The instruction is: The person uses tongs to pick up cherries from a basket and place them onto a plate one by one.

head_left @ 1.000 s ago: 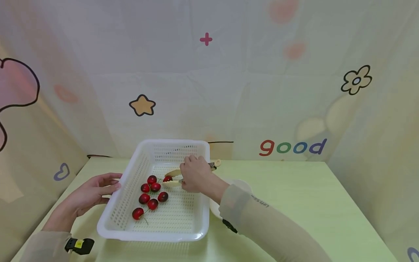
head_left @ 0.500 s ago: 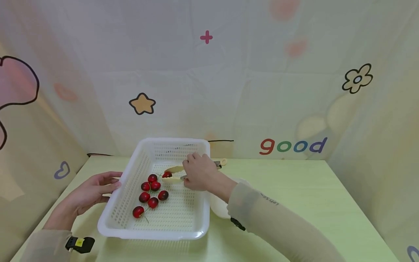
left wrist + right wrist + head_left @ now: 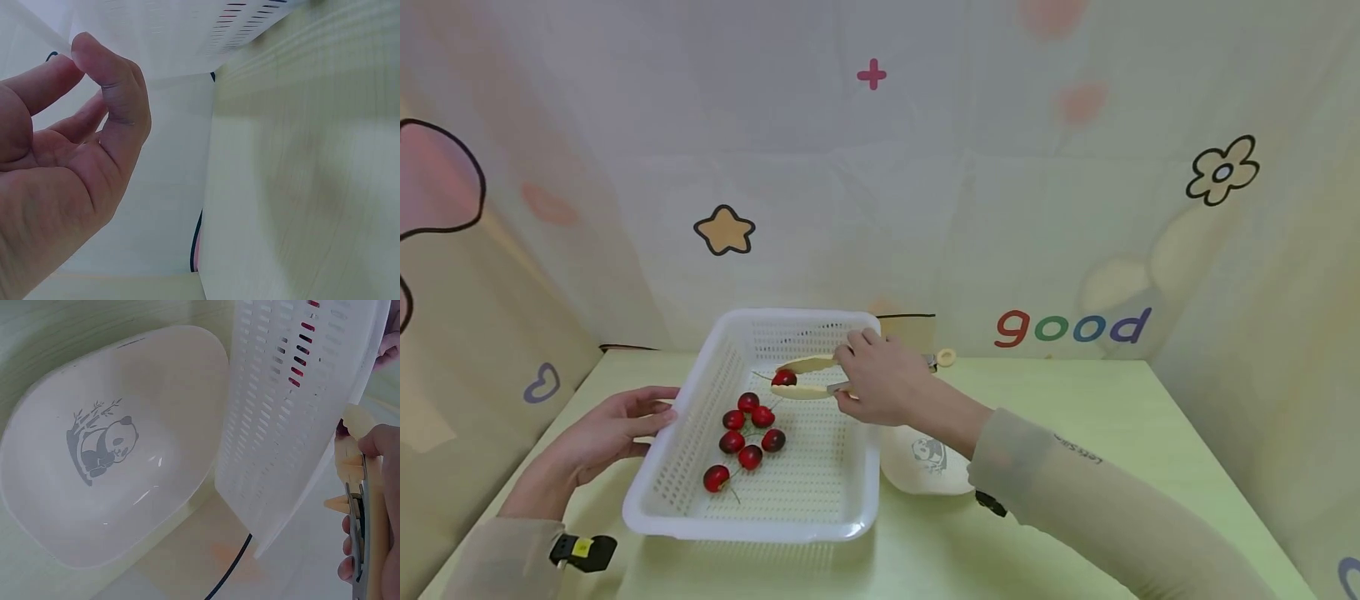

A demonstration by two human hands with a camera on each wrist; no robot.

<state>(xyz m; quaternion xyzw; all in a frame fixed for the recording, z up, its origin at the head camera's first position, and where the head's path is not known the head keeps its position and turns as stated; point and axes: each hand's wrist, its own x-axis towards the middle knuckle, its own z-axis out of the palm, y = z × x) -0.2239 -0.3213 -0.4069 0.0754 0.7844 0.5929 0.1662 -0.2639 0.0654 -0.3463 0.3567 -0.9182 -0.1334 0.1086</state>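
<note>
Table (image 3: pixel 1112 400): right hand (image 3: pixel 883 377) grips tongs (image 3: pixel 805 392), cherry (image 3: pixel 784 378) shifted away; relaxed left hand (image 3: pixel 610 432) touches basket (image 3: pixel 752 530).

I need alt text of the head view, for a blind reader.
A person's right-hand grip holds cream-tipped metal tongs pinching one dark-red cherry over a white perforated plastic basket, while the left-hand grip touches its left rim. Seven more cherries lie inside. A white bowl with a grey panda print stands to the right.
</note>
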